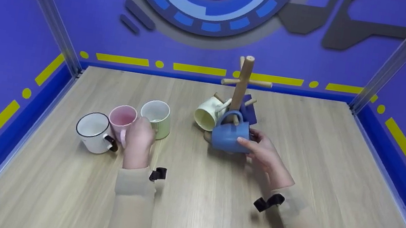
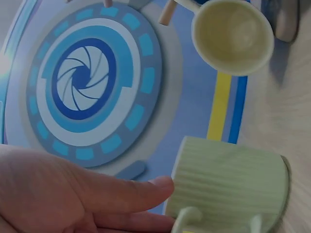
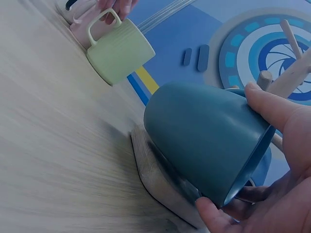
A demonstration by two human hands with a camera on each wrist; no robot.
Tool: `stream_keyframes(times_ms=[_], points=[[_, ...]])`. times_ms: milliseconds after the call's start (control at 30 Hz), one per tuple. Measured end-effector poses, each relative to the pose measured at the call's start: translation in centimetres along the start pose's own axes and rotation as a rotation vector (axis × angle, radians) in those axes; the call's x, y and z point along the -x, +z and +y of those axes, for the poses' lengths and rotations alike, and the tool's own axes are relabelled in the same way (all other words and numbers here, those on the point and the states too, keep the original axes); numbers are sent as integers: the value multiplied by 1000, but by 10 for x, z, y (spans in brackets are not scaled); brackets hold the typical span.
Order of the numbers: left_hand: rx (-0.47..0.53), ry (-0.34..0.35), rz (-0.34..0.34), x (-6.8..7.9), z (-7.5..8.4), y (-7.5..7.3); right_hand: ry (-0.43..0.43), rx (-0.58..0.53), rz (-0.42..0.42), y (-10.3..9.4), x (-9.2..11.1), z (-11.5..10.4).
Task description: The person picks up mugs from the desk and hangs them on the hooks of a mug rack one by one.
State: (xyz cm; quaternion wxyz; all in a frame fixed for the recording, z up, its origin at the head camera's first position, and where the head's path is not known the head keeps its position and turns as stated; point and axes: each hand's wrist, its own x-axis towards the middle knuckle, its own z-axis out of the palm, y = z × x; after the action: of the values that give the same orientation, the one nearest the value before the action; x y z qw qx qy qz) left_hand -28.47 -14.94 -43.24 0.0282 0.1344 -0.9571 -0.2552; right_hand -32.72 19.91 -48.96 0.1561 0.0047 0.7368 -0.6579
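My right hand (image 1: 267, 154) grips a blue mug (image 1: 230, 136) by its rim end, thumb on the outside. The mug lies on its side with its handle up at a lower peg of a wooden mug tree (image 1: 245, 76). In the left wrist view, my left hand (image 2: 73, 194) reaches with extended thumb and fingers to the rim of a ribbed green mug (image 2: 228, 184); whether they touch is unclear. From the head, that hand covers part of the green mug and sits beside a pink mug (image 1: 123, 116).
A white mug with black rim (image 1: 92, 129) stands left of the pink one. On the tree hang a cream mug (image 1: 206, 116) and a dark purple mug (image 1: 250, 111), partly hidden behind the post. Upper pegs (image 1: 262, 83) stick out sideways. Blue walls enclose the wooden table (image 1: 191, 217).
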Motion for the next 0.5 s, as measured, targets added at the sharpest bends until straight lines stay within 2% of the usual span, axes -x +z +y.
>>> stream_keyframes(times_ms=[267, 367, 500], points=[[-106, -1, -27, -10, -10, 12, -6, 124, 17, -1, 7, -8], [-62, -28, -9, -9, -12, 12, -35, 212, 46, -1, 11, -13], [37, -63, 22, -6, -11, 9, -72, 384, 115, -1, 19, -21]])
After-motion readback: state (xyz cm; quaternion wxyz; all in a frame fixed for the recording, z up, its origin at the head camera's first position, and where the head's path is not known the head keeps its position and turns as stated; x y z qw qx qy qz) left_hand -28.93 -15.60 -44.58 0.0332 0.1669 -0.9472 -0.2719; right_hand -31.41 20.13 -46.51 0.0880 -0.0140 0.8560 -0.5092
